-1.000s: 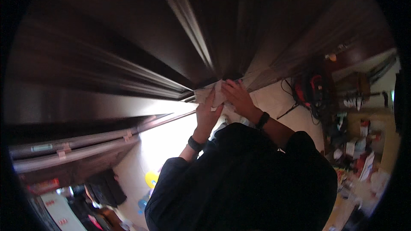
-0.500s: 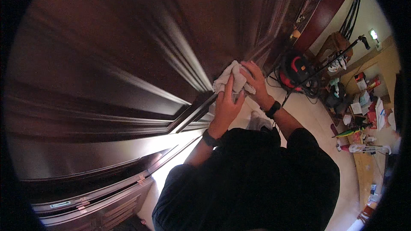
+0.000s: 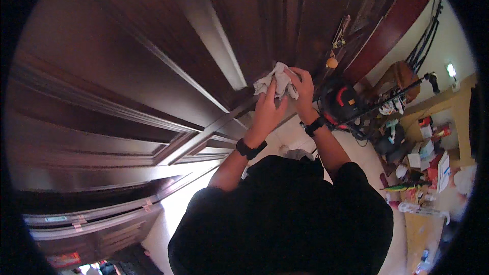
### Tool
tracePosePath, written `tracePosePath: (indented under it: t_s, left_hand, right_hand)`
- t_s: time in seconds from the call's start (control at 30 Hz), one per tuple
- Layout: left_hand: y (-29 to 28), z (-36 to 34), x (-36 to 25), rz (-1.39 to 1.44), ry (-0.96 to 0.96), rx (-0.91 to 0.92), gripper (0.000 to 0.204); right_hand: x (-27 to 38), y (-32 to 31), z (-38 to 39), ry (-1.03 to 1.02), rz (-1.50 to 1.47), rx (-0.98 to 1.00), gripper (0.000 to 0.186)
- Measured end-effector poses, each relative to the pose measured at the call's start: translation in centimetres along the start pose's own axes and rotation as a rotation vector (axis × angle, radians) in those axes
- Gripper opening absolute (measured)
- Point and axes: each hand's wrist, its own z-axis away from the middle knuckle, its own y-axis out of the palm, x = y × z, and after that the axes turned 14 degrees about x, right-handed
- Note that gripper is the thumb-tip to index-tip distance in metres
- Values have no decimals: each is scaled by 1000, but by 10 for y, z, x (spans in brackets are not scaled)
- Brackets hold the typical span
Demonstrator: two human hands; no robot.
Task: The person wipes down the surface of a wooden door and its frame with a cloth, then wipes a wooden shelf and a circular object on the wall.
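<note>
A crumpled pale cloth point(image 3: 278, 78) is pressed against a tall dark brown panelled door point(image 3: 168, 45). My left hand point(image 3: 268, 116) lies on the cloth's lower part, its fingers pointing up and pressing on it. My right hand point(image 3: 304, 90) grips the cloth's right side with bent fingers. Some fingertips are hidden in the folds. Both wrists carry dark bands.
Right of my hands stands a black and red vacuum cleaner point(image 3: 342, 102) on the pale floor point(image 3: 351, 147). Keys with a round orange fob point(image 3: 331, 63) hang on the door. Cluttered wooden shelving point(image 3: 461, 114) lines the right. Hinges point(image 3: 147, 204) show at lower left.
Both hands and the cloth have moved slightly up in the view. My head has shifted, so the door and the vacuum cleaner sit differently in the picture.
</note>
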Motion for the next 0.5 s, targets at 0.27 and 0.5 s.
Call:
tracePosePath:
  t_s: [0.27,0.5]
  left_hand:
    - [2,20,27,-145,-41,-345,49]
    - [-23,36,15,-139,-19,-656,44]
  right_hand:
    - [20,7,-2,-133,-138,169,57]
    - [62,6,-37,-416,-306,66,46]
